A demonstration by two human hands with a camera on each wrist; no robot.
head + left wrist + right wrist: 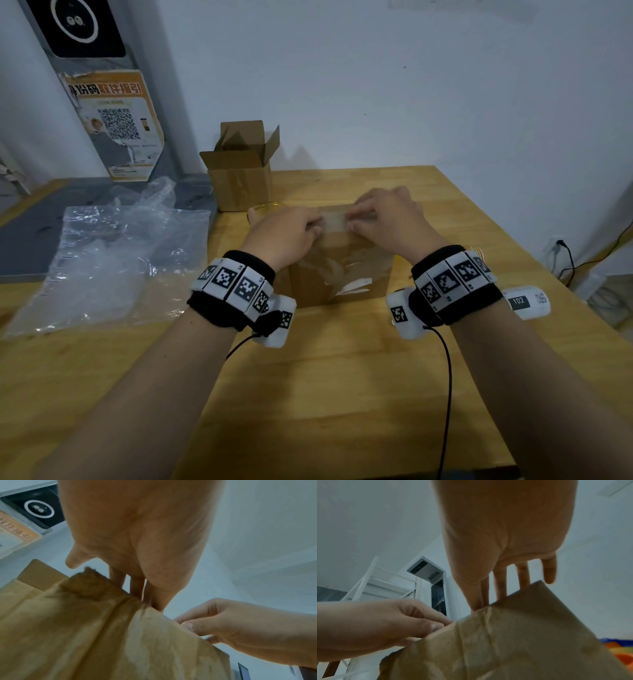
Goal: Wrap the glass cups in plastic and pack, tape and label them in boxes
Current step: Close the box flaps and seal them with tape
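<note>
A closed brown cardboard box [342, 274] [85, 635] [513, 642] stands mid-table, its near face covered by wrinkled clear tape. A short strip of clear tape [335, 219] lies across the top's near edge. My left hand [310, 228] [137, 540] [385, 626] pinches the strip's left end with thumb and forefinger. My right hand [358, 219] [505, 527] [240, 628] pinches its right end, and its other fingers reach over the box top. No glass cups can be seen.
An open, smaller cardboard box [239, 171] stands behind the left hand, with a yellowish ring like a tape roll [267, 206] just in front of it. Crumpled clear plastic bags [113, 253] lie at left. The wooden table [342, 394] ends at right, where cables [568, 263] hang.
</note>
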